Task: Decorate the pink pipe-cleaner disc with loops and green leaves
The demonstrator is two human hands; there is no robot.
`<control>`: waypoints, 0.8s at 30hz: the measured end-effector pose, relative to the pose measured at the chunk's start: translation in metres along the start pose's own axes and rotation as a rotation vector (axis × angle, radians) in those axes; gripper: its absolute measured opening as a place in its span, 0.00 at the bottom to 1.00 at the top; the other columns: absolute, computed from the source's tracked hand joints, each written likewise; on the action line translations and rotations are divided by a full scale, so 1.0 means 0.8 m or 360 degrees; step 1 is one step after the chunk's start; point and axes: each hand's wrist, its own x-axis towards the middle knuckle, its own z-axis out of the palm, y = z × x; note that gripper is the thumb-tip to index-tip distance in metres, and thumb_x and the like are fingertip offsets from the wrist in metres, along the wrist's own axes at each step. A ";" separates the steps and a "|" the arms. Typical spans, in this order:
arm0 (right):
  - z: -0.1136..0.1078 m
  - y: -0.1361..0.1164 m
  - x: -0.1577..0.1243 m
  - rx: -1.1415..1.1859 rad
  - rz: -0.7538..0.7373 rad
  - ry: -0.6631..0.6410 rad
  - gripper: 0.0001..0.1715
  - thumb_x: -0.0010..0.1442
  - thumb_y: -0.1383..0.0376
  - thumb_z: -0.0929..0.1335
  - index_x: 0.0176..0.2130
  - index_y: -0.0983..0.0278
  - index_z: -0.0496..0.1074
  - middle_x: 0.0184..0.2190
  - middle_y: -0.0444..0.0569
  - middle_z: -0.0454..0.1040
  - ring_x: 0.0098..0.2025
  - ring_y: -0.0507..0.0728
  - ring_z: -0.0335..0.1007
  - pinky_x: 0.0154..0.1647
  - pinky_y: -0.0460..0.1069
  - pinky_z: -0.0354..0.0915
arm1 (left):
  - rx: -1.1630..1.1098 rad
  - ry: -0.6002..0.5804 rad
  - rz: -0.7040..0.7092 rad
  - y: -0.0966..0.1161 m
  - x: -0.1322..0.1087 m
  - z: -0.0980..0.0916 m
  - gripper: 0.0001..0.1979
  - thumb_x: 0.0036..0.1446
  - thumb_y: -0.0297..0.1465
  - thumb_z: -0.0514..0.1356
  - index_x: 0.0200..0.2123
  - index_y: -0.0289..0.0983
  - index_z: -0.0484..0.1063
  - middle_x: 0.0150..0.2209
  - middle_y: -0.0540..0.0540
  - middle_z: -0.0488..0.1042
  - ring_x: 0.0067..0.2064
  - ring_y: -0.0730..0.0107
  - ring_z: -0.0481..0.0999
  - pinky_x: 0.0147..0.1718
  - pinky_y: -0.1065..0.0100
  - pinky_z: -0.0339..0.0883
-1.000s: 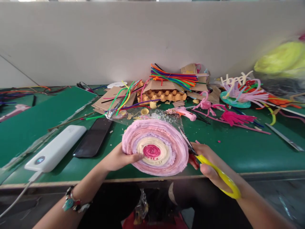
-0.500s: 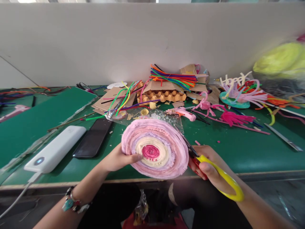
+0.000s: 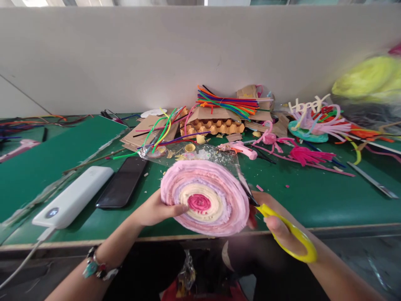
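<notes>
Ringed disc (image 3: 205,198) faces the person, long axis crosswise; left hand (image 3: 156,210) pinches its left rim, right hand (image 3: 273,201) grips scissors (image 3: 268,210) alongside.

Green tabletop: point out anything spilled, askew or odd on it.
Pale scraps lie strewn over the clear plastic sheet beyond the coiled disc, and pink bits lie on the green tabletop to the disc's right. They look odd because they are scattered like stray offcuts.

A plain grey partition (image 3: 125,58) stands behind a green tabletop (image 3: 313,205).
</notes>
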 end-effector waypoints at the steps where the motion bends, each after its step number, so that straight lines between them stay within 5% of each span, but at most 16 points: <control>1: 0.000 -0.005 0.001 0.0059 -0.0017 -0.0001 0.30 0.51 0.39 0.57 0.28 0.61 0.68 0.20 0.46 0.67 0.26 0.55 0.65 0.27 0.48 0.61 | 0.0004 -0.0027 0.0001 0.001 0.000 0.002 0.19 0.40 0.34 0.66 0.37 0.33 0.72 0.37 0.40 0.77 0.44 0.54 0.74 0.44 0.60 0.69; 5: 0.000 -0.007 0.002 0.0232 0.0011 -0.0037 0.31 0.49 0.40 0.59 0.41 0.57 0.69 0.28 0.49 0.73 0.34 0.59 0.69 0.31 0.50 0.65 | -0.0001 -0.0099 0.0001 0.002 -0.001 0.008 0.17 0.42 0.34 0.65 0.38 0.34 0.72 0.37 0.41 0.77 0.44 0.55 0.74 0.44 0.60 0.69; 10: -0.001 0.029 -0.013 0.0128 0.0038 -0.0061 0.38 0.49 0.38 0.59 0.50 0.58 0.64 0.39 0.52 0.73 0.42 0.62 0.69 0.36 0.51 0.67 | 0.0039 -0.0043 0.0005 -0.002 -0.001 0.006 0.18 0.43 0.37 0.64 0.38 0.34 0.72 0.41 0.40 0.76 0.46 0.55 0.73 0.46 0.62 0.68; 13: -0.004 0.031 -0.016 0.0008 0.0041 0.0125 0.37 0.52 0.40 0.57 0.54 0.57 0.60 0.50 0.54 0.67 0.47 0.61 0.67 0.39 0.50 0.67 | 0.0098 0.0000 0.0030 -0.003 0.000 0.003 0.22 0.44 0.40 0.63 0.41 0.33 0.71 0.43 0.39 0.75 0.48 0.54 0.72 0.47 0.62 0.66; 19: -0.009 -0.002 0.000 -0.0066 -0.0030 -0.0098 0.36 0.54 0.41 0.54 0.54 0.58 0.61 0.46 0.53 0.69 0.48 0.60 0.67 0.44 0.50 0.65 | 0.0235 -0.0016 -0.0016 0.000 -0.002 -0.005 0.30 0.43 0.43 0.63 0.47 0.31 0.68 0.45 0.37 0.73 0.48 0.53 0.71 0.46 0.62 0.67; 24: -0.011 0.009 -0.002 -0.0244 -0.0101 -0.0120 0.38 0.54 0.40 0.53 0.51 0.60 0.64 0.43 0.54 0.72 0.50 0.62 0.65 0.56 0.58 0.54 | 0.0319 -0.0040 -0.0017 -0.001 -0.005 -0.011 0.30 0.45 0.43 0.62 0.48 0.31 0.66 0.48 0.37 0.72 0.48 0.55 0.71 0.48 0.63 0.66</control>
